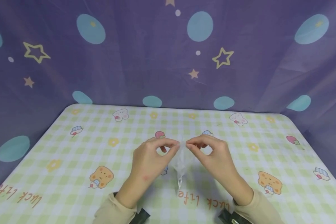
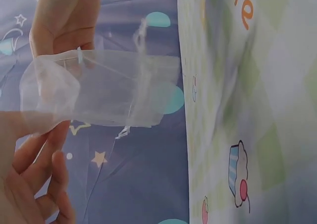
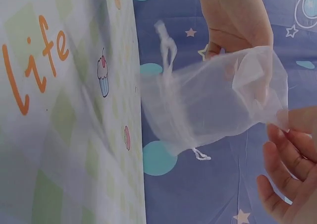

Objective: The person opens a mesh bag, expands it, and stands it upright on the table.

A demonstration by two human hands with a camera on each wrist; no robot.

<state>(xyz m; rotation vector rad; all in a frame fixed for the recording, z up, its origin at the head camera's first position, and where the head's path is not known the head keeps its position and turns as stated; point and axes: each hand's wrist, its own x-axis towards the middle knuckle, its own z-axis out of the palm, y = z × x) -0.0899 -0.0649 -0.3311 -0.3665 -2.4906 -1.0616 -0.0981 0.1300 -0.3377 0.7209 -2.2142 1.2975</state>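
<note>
A sheer white drawstring pouch (image 1: pixel 180 163) hangs between the two hands above the table, with its drawstring end downward. My left hand (image 1: pixel 152 158) pinches one upper corner of it between thumb and forefinger. At the opposite corner, my right hand (image 1: pixel 217 155) pinches in the same way. Both wrist views show the thin mesh spread between the hands, and fingers are visible through the cloth. White drawcord loops (image 2: pixel 124 132) stick out on both sides of the gathered band. In the right wrist view the pouch (image 3: pixel 208 102) looks flat, with nothing visible inside.
Below the hands lies a table with a green-and-white checked cloth (image 1: pixel 81 149) printed with cartoon bears, cupcakes and lettering. A purple curtain (image 1: pixel 151 56) with stars and blue ovals rises behind the table and along its sides.
</note>
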